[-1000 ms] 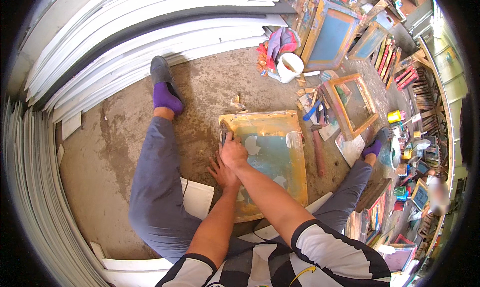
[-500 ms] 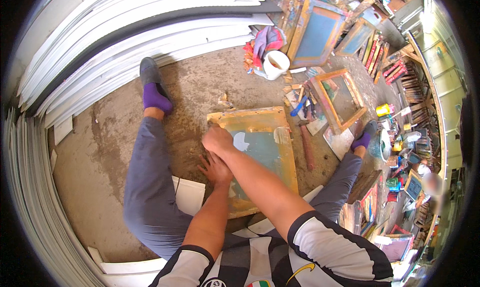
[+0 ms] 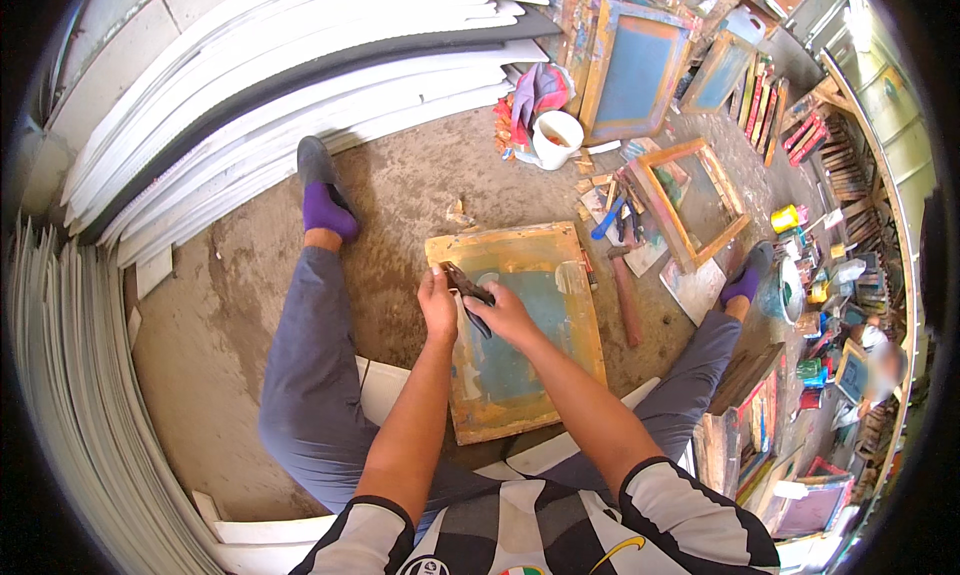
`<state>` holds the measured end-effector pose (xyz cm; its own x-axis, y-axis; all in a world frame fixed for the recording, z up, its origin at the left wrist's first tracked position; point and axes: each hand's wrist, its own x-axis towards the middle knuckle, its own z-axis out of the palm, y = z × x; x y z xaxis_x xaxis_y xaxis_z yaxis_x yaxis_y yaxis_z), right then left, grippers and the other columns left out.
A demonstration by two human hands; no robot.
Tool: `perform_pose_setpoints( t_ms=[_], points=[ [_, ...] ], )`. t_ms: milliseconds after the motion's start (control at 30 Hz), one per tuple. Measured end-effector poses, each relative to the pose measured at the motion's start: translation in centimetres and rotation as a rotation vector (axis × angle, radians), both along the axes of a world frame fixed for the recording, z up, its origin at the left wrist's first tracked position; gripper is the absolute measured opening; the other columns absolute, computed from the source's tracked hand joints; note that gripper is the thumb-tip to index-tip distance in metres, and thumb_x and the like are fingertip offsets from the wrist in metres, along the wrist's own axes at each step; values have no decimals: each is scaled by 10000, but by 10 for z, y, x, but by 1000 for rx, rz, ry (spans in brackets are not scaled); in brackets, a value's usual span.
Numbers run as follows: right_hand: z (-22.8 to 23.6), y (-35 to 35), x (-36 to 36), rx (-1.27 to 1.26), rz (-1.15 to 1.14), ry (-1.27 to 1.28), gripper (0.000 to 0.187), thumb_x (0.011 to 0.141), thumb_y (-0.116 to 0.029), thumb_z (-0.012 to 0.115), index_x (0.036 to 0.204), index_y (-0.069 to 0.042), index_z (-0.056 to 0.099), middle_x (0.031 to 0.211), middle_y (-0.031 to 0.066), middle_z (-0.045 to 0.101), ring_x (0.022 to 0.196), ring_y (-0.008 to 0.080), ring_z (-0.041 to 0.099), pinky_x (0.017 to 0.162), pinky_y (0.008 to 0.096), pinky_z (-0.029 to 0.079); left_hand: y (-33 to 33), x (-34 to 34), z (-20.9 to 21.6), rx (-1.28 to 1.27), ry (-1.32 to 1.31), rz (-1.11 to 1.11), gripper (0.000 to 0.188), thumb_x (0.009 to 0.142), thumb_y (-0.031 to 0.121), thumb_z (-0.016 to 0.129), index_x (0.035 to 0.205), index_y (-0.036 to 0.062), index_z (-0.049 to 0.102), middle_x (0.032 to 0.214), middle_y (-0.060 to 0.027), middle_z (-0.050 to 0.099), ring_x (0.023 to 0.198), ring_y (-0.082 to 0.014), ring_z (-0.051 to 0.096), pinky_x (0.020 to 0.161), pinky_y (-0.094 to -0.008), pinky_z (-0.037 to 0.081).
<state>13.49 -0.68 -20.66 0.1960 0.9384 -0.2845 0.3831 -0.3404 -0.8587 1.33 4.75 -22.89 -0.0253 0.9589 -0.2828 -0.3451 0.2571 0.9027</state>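
Observation:
A wooden screen-printing frame (image 3: 590, 325) with blue-grey mesh, stained with yellow, lies on the floor between my legs. My right hand (image 3: 507, 317) is wrapped round the handles of dark pliers (image 3: 463, 283). Their jaws point up and left, over the frame's left rail near its upper corner. Right beside the jaws, my left hand (image 3: 437, 307) has its fingers pressed together at that rail. Whatever the left fingertips pinch is too small to make out.
Right of the frame lie a hammer (image 3: 626, 300), blue-handled tools (image 3: 608, 220) and a bare wooden frame (image 3: 715, 237). A white bucket (image 3: 556, 140) stands beyond, near leaning screens (image 3: 636, 70). White sheets (image 3: 290, 105) are stacked at the upper left. Paint containers (image 3: 790, 218) crowd the right.
My hands, stacked together at the frame's left rail before, are now apart. The pliers now show in my right hand, which has moved right. The view has shifted slightly.

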Motion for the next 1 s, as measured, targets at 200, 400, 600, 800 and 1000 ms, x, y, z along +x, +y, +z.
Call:
perform_pose_setpoints(
  t_ms=[200,400,600,800,1000],
  points=[
    [18,-29,22,-229,-201,768,223,1020,-317,616,1006,-102,560,661,-16,517,459,59,429,393,234,317,-18,25,-6,-209,-355,-199,202,1074,179,461,1014,52,607,869,-61,659,734,-169,627,685,-326,523],
    [22,-50,50,-183,-269,943,204,1033,-307,594,988,-115,542,616,-29,478,379,56,364,332,231,280,-36,56,-2,-213,-280,-237,196,1062,230,528,966,66,580,794,-43,634,657,-139,590,602,-295,508],
    [2,-62,88,-235,-175,1154,265,1010,-369,625,1025,-112,564,759,1,578,399,46,363,352,225,252,-46,91,-4,-111,-141,-184,255,1047,277,585,910,63,557,796,-40,614,678,-123,560,621,-285,482],
    [-16,-65,119,-255,-93,1435,321,1009,-433,608,1062,-120,559,878,153,724,349,39,352,345,194,277,-30,116,-6,-143,-15,-265,260,1045,301,575,939,64,561,796,-64,615,665,-159,577,564,-308,478],
    [-39,-76,149,-54,-33,1483,452,984,-502,616,1070,-59,602,818,181,719,336,38,382,342,181,334,16,161,6,-105,-75,-186,266,1017,236,633,810,84,563,695,-3,534,586,-118,452,564,-270,386]
  ],
)
